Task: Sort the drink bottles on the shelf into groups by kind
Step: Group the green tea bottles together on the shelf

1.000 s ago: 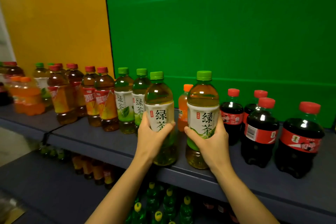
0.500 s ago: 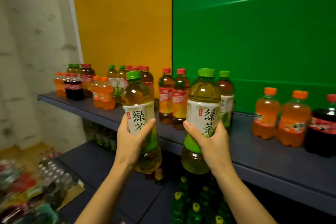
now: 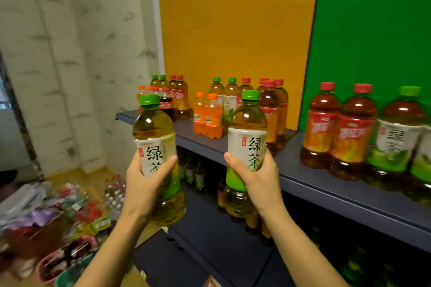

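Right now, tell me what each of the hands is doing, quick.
Left hand: closed around the left green tea bottle, held up off the shelf.
Right hand: closed around the right green tea bottle, also held up.

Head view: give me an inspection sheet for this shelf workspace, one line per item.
Surface: grey shelf, bottles standing in mixed clusters.
Job's things: left green tea bottle and right green tea bottle held clear of the shelf; red-capped tea bottles, orange soda bottles, cola bottle stand on it.
Clutter: packets heaped on the floor, left.
Grippers: left hand and right hand each grip one green tea bottle.
Cables: nothing seen.
Surroundings: yellow panel, green panel behind; lower shelf with more bottles.
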A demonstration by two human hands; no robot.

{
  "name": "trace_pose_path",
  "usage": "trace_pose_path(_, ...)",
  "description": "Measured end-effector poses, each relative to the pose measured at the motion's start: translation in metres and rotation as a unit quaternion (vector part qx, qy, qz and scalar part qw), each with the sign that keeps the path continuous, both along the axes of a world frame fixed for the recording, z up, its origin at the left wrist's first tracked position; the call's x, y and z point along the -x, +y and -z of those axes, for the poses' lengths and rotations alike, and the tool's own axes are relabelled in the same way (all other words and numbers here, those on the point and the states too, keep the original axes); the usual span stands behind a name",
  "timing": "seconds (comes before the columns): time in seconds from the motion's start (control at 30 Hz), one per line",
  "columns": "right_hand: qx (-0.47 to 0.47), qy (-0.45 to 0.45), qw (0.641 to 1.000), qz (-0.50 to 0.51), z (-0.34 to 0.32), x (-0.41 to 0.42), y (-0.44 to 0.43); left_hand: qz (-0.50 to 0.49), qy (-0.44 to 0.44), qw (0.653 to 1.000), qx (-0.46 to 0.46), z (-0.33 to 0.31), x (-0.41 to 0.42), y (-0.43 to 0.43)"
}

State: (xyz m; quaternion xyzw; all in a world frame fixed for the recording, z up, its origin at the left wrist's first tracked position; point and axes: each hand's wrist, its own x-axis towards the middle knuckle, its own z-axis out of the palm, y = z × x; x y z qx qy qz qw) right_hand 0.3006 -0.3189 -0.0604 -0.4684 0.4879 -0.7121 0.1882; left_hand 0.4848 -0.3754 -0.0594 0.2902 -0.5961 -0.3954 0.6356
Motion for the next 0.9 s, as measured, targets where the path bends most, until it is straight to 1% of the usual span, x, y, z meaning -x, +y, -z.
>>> trace_pose_path(0.17,-0.014,0.023,0.999,-0.035,0.008,-0.035,-0.068,-0.04,0.004,0.999,-0.007,0.007,-0.035,-0.046)
trace_pose_path(0.3,-0.015,0.041,0.997,-0.059,0.01,-0.056,-0.138,-0.062,0.001,0.998,0.0,0.004,-0.054,-0.108)
trace_pose_path(0.43,-0.017,0.066,0.995,-0.067,0.004,-0.067,-0.213,-0.082,0.004,0.997,0.003,-0.003,-0.057,-0.177)
trace_pose_path(0.63,-0.008,0.087,0.996,-0.037,-0.012,-0.073,-0.308,-0.078,-0.036,0.996,0.02,-0.019,-0.054,-0.273)
trace_pose_path(0.9,-0.006,0.098,0.994,0.043,-0.024,-0.065,-0.388,-0.021,-0.052,0.998,0.012,-0.025,-0.035,-0.364)
